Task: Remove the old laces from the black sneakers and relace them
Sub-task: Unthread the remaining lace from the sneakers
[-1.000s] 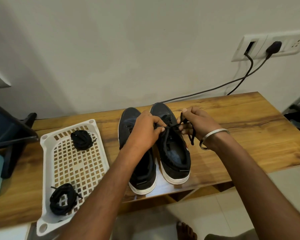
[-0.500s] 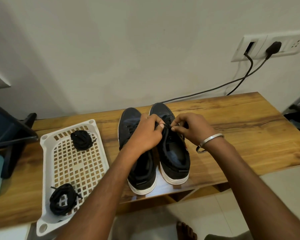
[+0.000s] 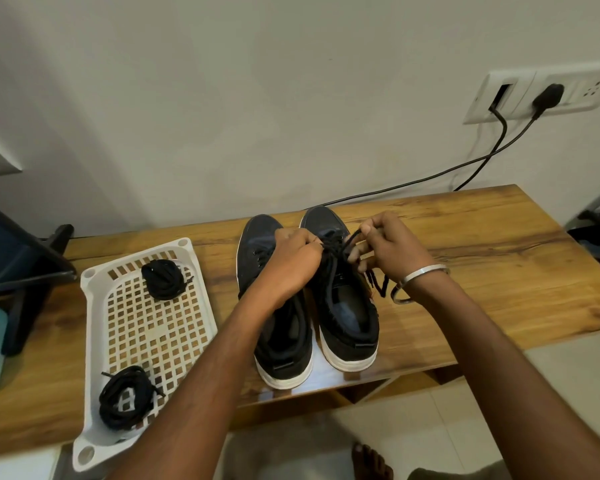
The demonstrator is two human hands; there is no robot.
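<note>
At frame centre, two black sneakers (image 3: 340,289) stood heels at the counter (image 3: 499,271) near edge. The left hand (image 3: 291,261) and right hand (image 3: 392,247) each pinched the right sneaker's lace (image 3: 347,245). Bare wood lay rightward; a white tray (image 3: 94,341) overhung the edge lower left.

both hands raised close together, left hand (image 3: 293,259) and right hand (image 3: 387,245) with fingers curled, pinching.

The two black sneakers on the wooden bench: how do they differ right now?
The right black sneaker has both hands at its lace; the left black sneaker has no lace end held. The right one sits slightly farther back; the left's heel is nearer the bench edge. Both have white soles, toes toward the wall.
</note>
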